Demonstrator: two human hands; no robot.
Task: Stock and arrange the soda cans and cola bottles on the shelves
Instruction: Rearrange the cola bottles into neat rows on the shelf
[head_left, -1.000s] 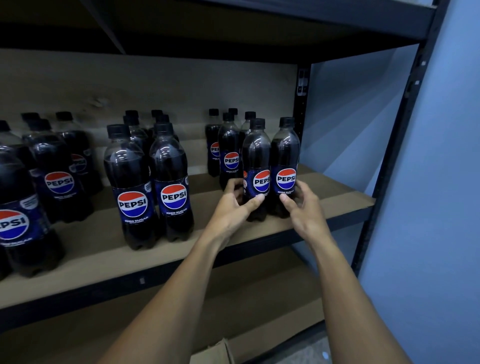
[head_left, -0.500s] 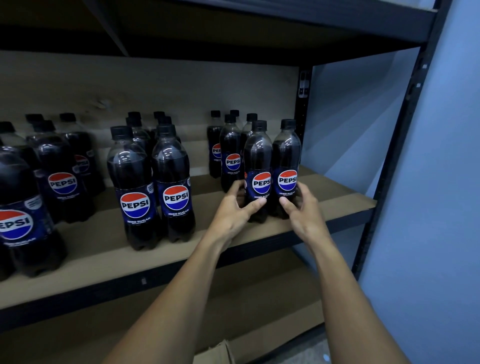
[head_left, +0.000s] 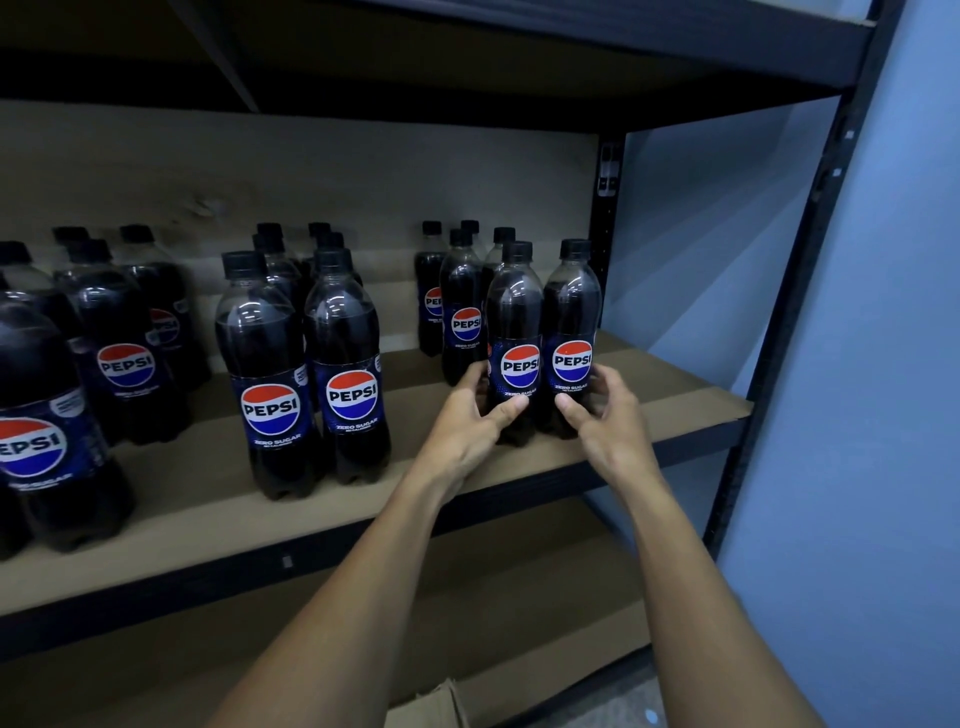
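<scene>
Two dark cola bottles stand upright side by side at the front right of the shelf board (head_left: 675, 400). My left hand (head_left: 470, 415) grips the lower body of the left bottle (head_left: 514, 332), thumb across its front. My right hand (head_left: 605, 415) grips the right bottle (head_left: 571, 322) the same way. Several more bottles (head_left: 460, 312) stand in rows right behind this pair. Another front pair (head_left: 306, 374) stands at mid shelf, and several bottles (head_left: 47, 415) fill the left end. No soda cans are in view.
A black metal upright (head_left: 779, 322) frames the shelf's right end, with a blue wall (head_left: 883, 415) beyond it. An upper shelf (head_left: 519, 57) hangs close over the bottle caps. A lower shelf (head_left: 519, 597) lies below, and a cardboard box corner (head_left: 431, 706) shows at the bottom edge.
Both hands stay on the two front right bottles; the pair has barely shifted. The view has drifted slightly.
</scene>
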